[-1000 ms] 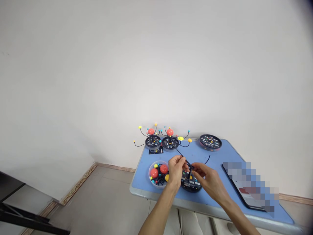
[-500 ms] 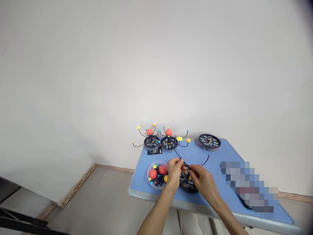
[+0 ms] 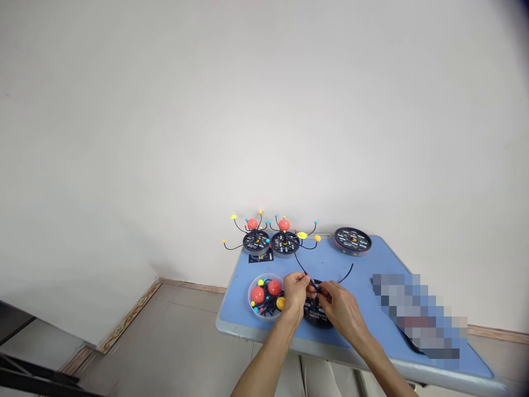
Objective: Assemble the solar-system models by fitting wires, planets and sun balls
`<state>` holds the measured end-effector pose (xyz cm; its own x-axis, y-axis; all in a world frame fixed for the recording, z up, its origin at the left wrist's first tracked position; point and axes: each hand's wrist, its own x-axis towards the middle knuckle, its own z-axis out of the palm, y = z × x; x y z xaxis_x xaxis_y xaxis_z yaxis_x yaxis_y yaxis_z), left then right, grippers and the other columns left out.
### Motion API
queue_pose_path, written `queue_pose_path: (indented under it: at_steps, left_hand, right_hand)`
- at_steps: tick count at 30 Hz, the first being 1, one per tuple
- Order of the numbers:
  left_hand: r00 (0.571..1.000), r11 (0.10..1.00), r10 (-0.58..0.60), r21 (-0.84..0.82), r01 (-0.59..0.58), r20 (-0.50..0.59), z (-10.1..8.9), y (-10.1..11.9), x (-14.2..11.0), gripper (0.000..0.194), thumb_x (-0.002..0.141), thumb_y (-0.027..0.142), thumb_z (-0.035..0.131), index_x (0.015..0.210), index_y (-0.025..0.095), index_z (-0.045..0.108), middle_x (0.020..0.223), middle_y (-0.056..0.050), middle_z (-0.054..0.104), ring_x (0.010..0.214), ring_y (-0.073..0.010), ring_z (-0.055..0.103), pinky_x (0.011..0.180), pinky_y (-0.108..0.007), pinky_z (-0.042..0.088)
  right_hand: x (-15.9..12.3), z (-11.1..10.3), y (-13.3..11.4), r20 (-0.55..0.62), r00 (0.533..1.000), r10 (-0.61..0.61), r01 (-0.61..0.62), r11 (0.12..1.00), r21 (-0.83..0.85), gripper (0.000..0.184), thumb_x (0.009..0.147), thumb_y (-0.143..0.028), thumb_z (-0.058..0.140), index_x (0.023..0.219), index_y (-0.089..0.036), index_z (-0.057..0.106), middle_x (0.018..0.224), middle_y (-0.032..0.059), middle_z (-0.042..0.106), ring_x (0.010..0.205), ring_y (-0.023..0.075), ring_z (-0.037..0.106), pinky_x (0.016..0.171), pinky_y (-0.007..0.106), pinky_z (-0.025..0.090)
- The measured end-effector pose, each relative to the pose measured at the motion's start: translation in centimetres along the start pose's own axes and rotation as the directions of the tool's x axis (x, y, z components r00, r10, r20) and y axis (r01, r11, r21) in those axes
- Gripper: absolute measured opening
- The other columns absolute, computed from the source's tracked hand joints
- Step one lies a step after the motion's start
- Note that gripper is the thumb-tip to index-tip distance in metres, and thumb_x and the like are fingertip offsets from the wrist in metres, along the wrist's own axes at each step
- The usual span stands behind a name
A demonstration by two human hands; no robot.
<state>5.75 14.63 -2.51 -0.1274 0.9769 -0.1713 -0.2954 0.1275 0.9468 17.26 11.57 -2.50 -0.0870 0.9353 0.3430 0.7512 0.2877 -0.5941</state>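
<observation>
Over a round black printed base, both hands work close together. My left hand pinches a thin curved black rod, whose free end rises toward the back. My right hand has its fingers closed around the black piece at the rod's inner end, above the middle of the base; fingers hide the exact joint. Another curved black rod sticks out beyond my right hand. Left of the base stands a clear bowl with red balls, a yellow-orange half ball, small coloured beads and black rods.
Two planet models with red balls, a left one and a right one, stand at the table's back left. A closed round case lies at the back right. A blurred-out object lies on the blue table. The wall is behind.
My right fingers have shifted slightly down and left, closer to my left hand. The held rod stays in nearly the same place. The view has moved a little.
</observation>
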Motion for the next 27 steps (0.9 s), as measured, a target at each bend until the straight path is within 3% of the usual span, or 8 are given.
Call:
queue_pose_path:
  at_steps: [5, 11, 15, 18, 20, 22, 25, 27]
  left_hand:
    - [0.999, 0.996, -0.048, 0.08, 0.047, 0.006, 0.0, -0.8, -0.2, 0.023, 0.069, 0.023, 0.073, 0.054, 0.015, 0.056, 0.04, 0.005, 0.05, 0.032, -0.0059, 0.044, 0.036, -0.016, 0.035]
    - [0.998, 0.98, -0.065, 0.19, 0.062, 0.01, -0.2, -1.0, -0.7, 0.016, 0.076, 0.016, 0.064, 0.062, 0.016, 0.056, 0.044, 0.007, 0.051, 0.032, -0.0083, 0.048, 0.036, -0.018, 0.039]
    - [0.999, 0.964, -0.027, 0.262, 0.034, -0.032, -0.4, -0.9, -1.7, 0.006, 0.081, 0.019, 0.062, 0.084, 0.014, 0.063, 0.045, 0.008, 0.051, 0.032, -0.0094, 0.049, 0.038, -0.019, 0.039]
    - [0.993, 0.939, 0.114, 0.331, -0.095, -0.04, -1.2, -0.4, -3.6, 0.025, 0.08, 0.02, 0.064, 0.104, 0.015, 0.066, 0.066, 0.0, 0.067, 0.046, -0.0128, 0.059, 0.047, -0.023, 0.048]
    - [0.948, 0.861, 0.317, 0.421, -0.285, -0.007, -2.5, 0.1, -5.1, 0.025, 0.081, 0.019, 0.062, 0.105, 0.018, 0.069, 0.093, -0.008, 0.072, 0.07, -0.018, 0.068, 0.066, -0.029, 0.054]
    - [0.874, 0.737, 0.486, 0.525, -0.426, 0.026, -4.5, 0.7, -6.3, 0.023, 0.084, 0.017, 0.056, 0.1, 0.02, 0.071, 0.106, -0.01, 0.07, 0.092, -0.0223, 0.067, 0.083, -0.034, 0.053]
    - [0.809, 0.61, 0.588, 0.659, -0.44, -0.005, -8.6, 1.9, -7.2, 0.023, 0.087, 0.015, 0.049, 0.092, 0.02, 0.072, 0.101, -0.009, 0.071, 0.094, -0.0227, 0.065, 0.087, -0.037, 0.051]
    - [0.785, 0.54, 0.619, 0.748, -0.387, -0.041, -11.3, 2.7, -7.1, 0.026, 0.09, 0.016, 0.046, 0.089, 0.021, 0.071, 0.094, -0.007, 0.07, 0.085, -0.0217, 0.064, 0.079, -0.036, 0.051]
  right_hand:
    - [-0.5, 0.3, 0.1, 0.034, 0.998, 0.05, -0.046, 0.992, -0.117, 0.019, 0.08, -0.016, 0.048, 0.065, -0.022, 0.056, 0.066, 0.0019, 0.062, 0.056, 0.0171, 0.055, 0.053, 0.026, 0.027]
    - [-0.5, 0.4, 0.5, 0.067, 0.996, 0.066, -0.053, 0.982, -0.181, 0.021, 0.079, -0.011, 0.048, 0.063, -0.022, 0.056, 0.066, 0.0027, 0.064, 0.057, 0.0176, 0.058, 0.052, 0.026, 0.027]
    - [-0.3, 0.9, 0.9, 0.078, 0.996, 0.051, -0.035, 0.98, -0.195, 0.021, 0.079, -0.011, 0.048, 0.063, -0.022, 0.056, 0.066, 0.0033, 0.065, 0.057, 0.0182, 0.059, 0.051, 0.026, 0.029]
    - [-0.3, 1.4, 1.4, 0.08, 0.996, 0.032, -0.016, 0.98, -0.197, 0.02, 0.082, -0.016, 0.047, 0.065, -0.022, 0.057, 0.069, 0.0054, 0.068, 0.06, 0.0206, 0.062, 0.052, 0.027, 0.033]
    - [-0.4, 1.5, 2.0, 0.08, 0.997, 0.018, -0.003, 0.982, -0.188, 0.018, 0.082, -0.017, 0.047, 0.073, -0.021, 0.061, 0.073, 0.0068, 0.07, 0.065, 0.0223, 0.065, 0.055, 0.028, 0.038]
    - [-0.9, 1.1, 2.5, 0.066, 0.998, 0.019, -0.007, 0.984, -0.179, 0.02, 0.082, -0.02, 0.047, 0.089, -0.02, 0.065, 0.081, 0.0081, 0.073, 0.068, 0.0237, 0.068, 0.059, 0.03, 0.042]
    - [-2.0, 0.1, 2.4, -0.027, 1.0, 0.008, -0.013, 0.984, -0.177, 0.032, 0.085, -0.03, 0.046, 0.108, -0.02, 0.065, 0.089, 0.009, 0.074, 0.064, 0.0248, 0.067, 0.056, 0.033, 0.044]
    - [-2.6, -0.2, 1.3, -0.066, 0.996, -0.056, 0.047, 0.991, -0.129, 0.031, 0.087, -0.035, 0.044, 0.104, -0.022, 0.067, 0.087, 0.0077, 0.073, 0.059, 0.0227, 0.065, 0.054, 0.033, 0.044]
